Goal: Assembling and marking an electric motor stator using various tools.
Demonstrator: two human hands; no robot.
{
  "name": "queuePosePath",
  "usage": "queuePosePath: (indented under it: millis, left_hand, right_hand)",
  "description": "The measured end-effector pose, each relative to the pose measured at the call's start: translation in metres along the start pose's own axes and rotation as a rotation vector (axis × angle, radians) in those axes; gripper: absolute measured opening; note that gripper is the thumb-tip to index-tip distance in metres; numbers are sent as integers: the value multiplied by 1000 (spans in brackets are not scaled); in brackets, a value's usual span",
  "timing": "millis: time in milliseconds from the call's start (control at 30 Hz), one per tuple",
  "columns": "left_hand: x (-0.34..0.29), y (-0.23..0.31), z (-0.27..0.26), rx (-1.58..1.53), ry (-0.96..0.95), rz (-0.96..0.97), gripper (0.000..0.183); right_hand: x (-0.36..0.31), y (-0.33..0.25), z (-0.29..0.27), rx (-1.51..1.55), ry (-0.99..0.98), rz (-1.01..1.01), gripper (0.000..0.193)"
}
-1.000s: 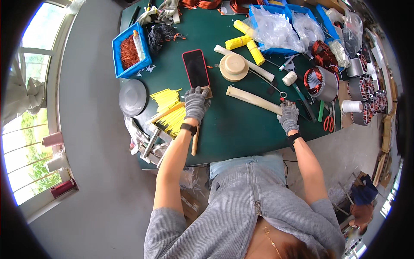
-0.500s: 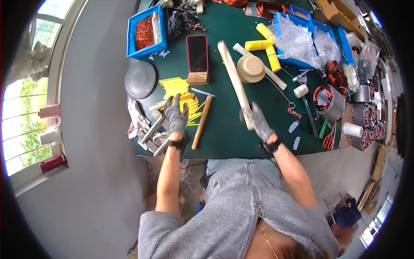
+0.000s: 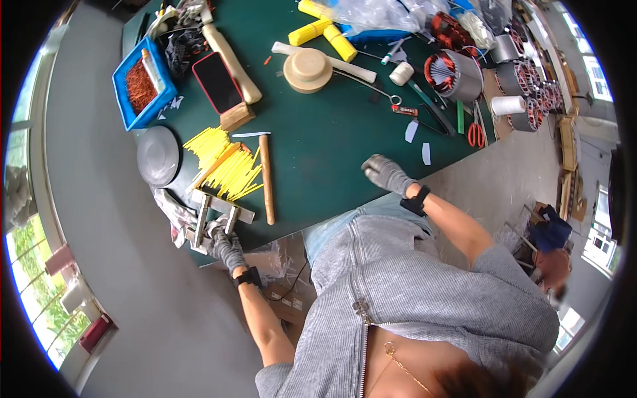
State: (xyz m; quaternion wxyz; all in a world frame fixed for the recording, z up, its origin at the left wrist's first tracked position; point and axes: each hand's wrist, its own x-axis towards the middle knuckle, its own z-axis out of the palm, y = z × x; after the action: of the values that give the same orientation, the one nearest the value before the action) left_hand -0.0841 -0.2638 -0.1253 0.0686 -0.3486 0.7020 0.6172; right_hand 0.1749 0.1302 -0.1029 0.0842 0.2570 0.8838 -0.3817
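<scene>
My left hand point(image 3: 229, 249), in a grey glove, is at the table's near left edge. Its fingers close round the near end of a metal frame point(image 3: 224, 209) made of flat bars, and are partly hidden there. Beyond the frame lie many thin yellow strips point(image 3: 224, 166), spread side by side. A round wooden stick point(image 3: 267, 179) lies to their right. My right hand point(image 3: 388, 174), also gloved, hovers by the near table edge with its fingers curled in and nothing visible in them. A pale wooden bat point(image 3: 233, 66) lies beside a red-edged phone point(image 3: 217, 83) propped on a wooden block point(image 3: 237, 116).
At left are a grey round disc point(image 3: 158, 156), a crumpled cloth point(image 3: 175, 213) and a blue bin point(image 3: 123, 99) of copper-coloured scraps. Farther back stand a cream round piece point(image 3: 308, 69) and yellow bundles point(image 3: 340, 43). Red scissors point(image 3: 476, 134) and a wound stator point(image 3: 454, 76) are at right.
The pale bat has left my right hand and lies beside the phone. My left hand has moved from the yellow strips to the metal frame. The whole view has turned and shifted.
</scene>
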Motion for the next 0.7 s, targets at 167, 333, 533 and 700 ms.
queuePosePath:
  millis: [167,333,533,700]
  left_hand:
    - [-35,25,32,-35,36,97,30]
    - [-66,42,12,-386,-156,121,15]
    - [-172,27,57,1204,-204,1310,25]
    - [-228,-9,145,1138,-488,1584,31]
  right_hand:
    - [-54,89,-47,-338,590,480,26]
    - [-88,136,-23,-372,369,401,48]
    - [-43,166,-47,-275,348,21,50]
    - [-25,136,-75,-722,139,-52,53]
